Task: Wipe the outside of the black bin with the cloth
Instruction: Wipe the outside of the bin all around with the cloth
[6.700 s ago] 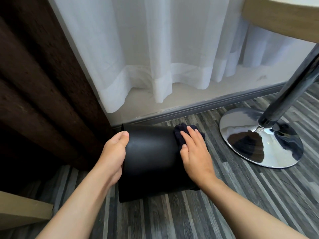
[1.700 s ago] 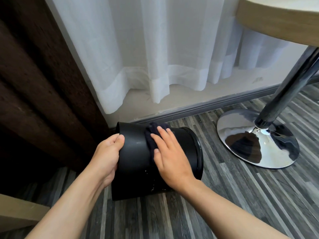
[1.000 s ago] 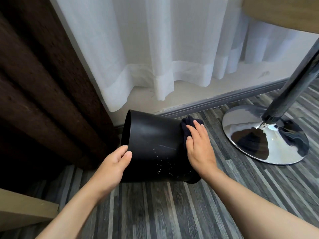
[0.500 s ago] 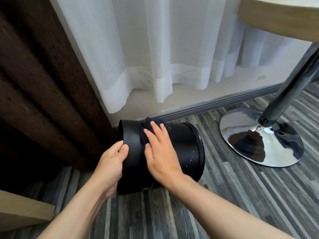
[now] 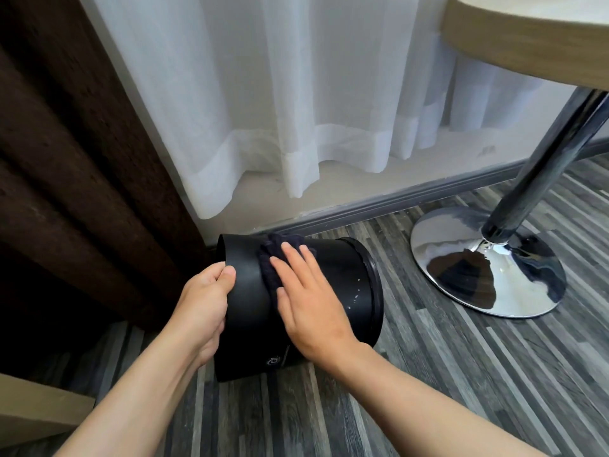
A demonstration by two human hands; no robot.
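Observation:
The black bin lies on its side on the grey plank floor, one end to the left and the ringed end to the right. My left hand grips the bin's left edge, thumb over the rim. My right hand lies flat on top of the bin's wall, pressing a dark cloth against it. The cloth shows past my fingertips and along my thumb side; the rest is under my palm. Small pale specks dot the wall near the right end.
A chrome table base and its leg stand right of the bin, under a round wooden tabletop. White sheer curtain and a grey baseboard are behind. Dark brown curtain hangs at left; a beige board sits bottom left.
Over the last second the bin was tipped up and set back on its side. My right hand with the cloth moved from the bin's right end leftward to its middle.

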